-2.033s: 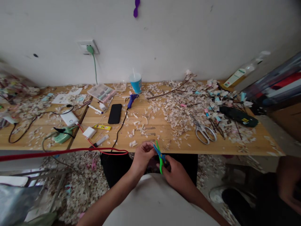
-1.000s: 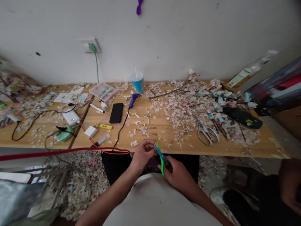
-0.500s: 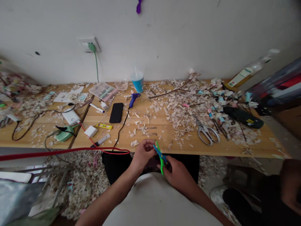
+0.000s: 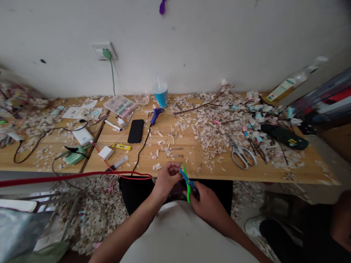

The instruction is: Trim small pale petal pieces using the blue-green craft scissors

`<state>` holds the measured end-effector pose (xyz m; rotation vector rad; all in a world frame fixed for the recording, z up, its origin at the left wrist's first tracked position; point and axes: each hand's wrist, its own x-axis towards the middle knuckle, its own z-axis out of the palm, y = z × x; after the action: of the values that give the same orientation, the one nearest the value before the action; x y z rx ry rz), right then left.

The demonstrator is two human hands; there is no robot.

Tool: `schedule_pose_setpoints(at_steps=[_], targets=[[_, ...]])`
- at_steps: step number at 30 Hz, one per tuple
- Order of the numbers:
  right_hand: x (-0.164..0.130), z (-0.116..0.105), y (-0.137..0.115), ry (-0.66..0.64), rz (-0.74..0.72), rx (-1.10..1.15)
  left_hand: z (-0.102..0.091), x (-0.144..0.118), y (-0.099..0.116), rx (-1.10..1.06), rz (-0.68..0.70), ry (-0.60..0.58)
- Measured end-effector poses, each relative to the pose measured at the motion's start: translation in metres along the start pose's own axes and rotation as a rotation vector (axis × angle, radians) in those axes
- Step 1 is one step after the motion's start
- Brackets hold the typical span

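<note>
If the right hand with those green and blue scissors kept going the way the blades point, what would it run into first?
Most likely the left hand, whose fingers sit right at the blade tips of the scissors held by the right hand. Beyond that lies the table edge, though depth is hard to judge.

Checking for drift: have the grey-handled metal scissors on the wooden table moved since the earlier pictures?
No. The grey-handled metal scissors lie in the same scraps, left of the dark green tool; only the camera shifted.

Right hand (image 4: 206, 200) gripping green-blue scissors (image 4: 187, 181), left hand (image 4: 166, 179) pinching beside blades, littered wooden table (image 4: 192, 160) behind
</note>
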<state>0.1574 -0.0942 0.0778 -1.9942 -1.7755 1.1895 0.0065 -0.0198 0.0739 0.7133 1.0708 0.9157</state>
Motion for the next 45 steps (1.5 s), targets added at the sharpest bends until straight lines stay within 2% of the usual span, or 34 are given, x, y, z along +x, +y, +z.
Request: schedule_pose_setpoints(at_steps=[12, 19, 22, 24, 26, 29, 32, 35, 39, 41, 45], targets=[[0.001, 0.001, 0.004, 0.012, 0.033, -0.062, -0.007, 0.004, -0.005, 0.017, -0.043, -0.007], [0.004, 0.001, 0.006, 0.037, 0.046, 0.099, -0.001, 0.002, -0.003, -0.010, -0.070, -0.003], [0.004, 0.002, 0.012, 0.070, 0.052, 0.160, -0.006, 0.005, -0.005, 0.022, -0.073, 0.030], [0.003, 0.005, 0.025, 0.053, 0.016, 0.184, -0.018, 0.010, -0.007, 0.157, -0.017, 0.075], [0.001, 0.012, 0.047, 0.018, -0.047, 0.174, -0.037, 0.015, -0.007, 0.391, 0.093, 0.148], [0.000, 0.029, 0.093, 0.031, -0.113, 0.065, -0.067, 0.022, -0.006, 0.688, 0.192, 0.253], [-0.001, 0.049, 0.140, 0.056, -0.097, 0.020, -0.086, 0.027, -0.007, 0.849, 0.227, 0.301], [0.000, 0.065, 0.174, 0.096, -0.084, -0.004, -0.094, 0.031, -0.012, 0.922, 0.268, 0.343], [0.008, 0.081, 0.200, 0.179, -0.075, -0.035, -0.092, 0.043, -0.018, 0.972, 0.347, 0.430], [0.014, 0.087, 0.205, 0.223, -0.068, -0.059, -0.090, 0.055, -0.017, 1.032, 0.403, 0.545], [0.023, 0.093, 0.207, 0.268, -0.092, -0.107, -0.093, 0.090, 0.004, 1.180, 0.528, 0.893]])
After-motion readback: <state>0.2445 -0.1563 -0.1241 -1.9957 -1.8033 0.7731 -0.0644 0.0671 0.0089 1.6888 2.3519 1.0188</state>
